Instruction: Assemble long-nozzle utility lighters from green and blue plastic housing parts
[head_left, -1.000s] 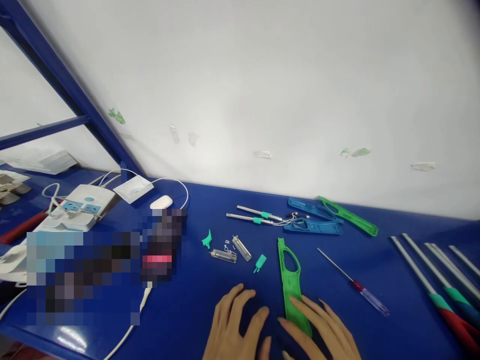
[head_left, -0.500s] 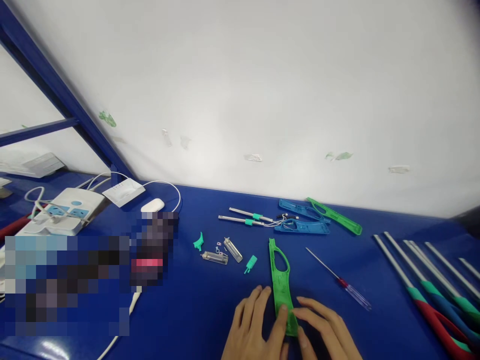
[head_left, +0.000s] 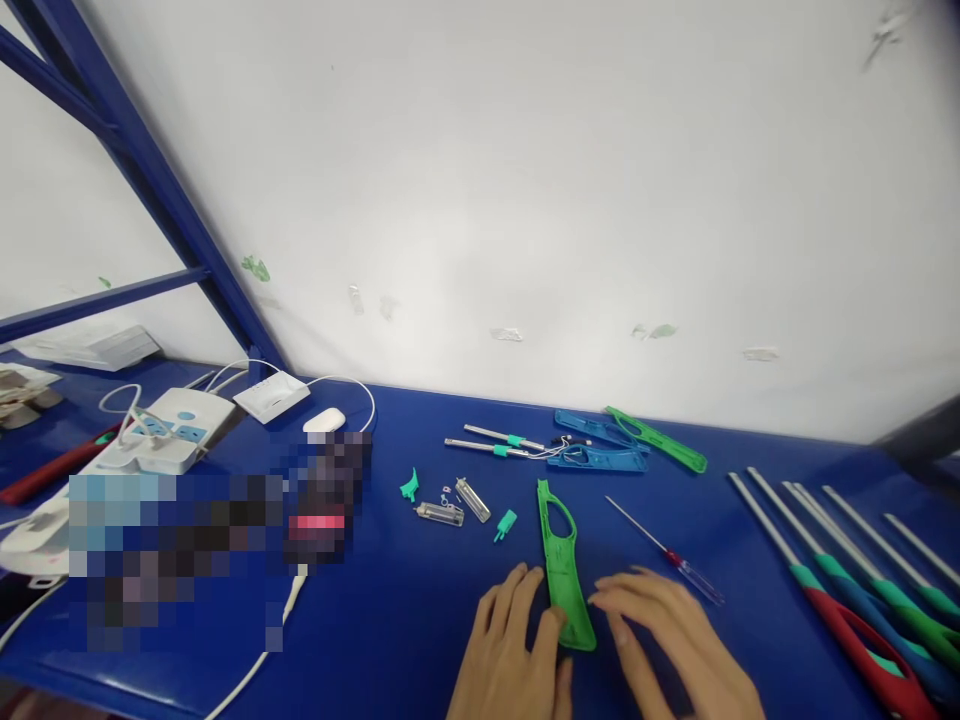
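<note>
A green half shell (head_left: 568, 590) with a looped top lies on the blue table, its narrow end pointing away from me. My left hand (head_left: 510, 640) rests on the table at its left, the index finger touching the shell's lower left edge, fingers apart. Just right of the shell is my right hand (head_left: 667, 635), fingers curved and apart, not touching it. Beyond the hands lie a teal piece (head_left: 505, 525), two clear tanks (head_left: 440, 514) (head_left: 472, 500), a teal trigger (head_left: 410, 486) and tiny parts. A screwdriver (head_left: 694, 575) lies to the right.
Blue shells (head_left: 600, 458), another green shell (head_left: 667, 445) and two metal rods (head_left: 487, 447) lie near the wall. Several assembled lighters (head_left: 862, 630) line the right. Power strips (head_left: 169, 430), a white cable (head_left: 262, 655) and a pixelated area are at left.
My right hand has moved right, off the shell. My left index finger has shifted to the shell's left edge. The whole view has shifted slightly.
</note>
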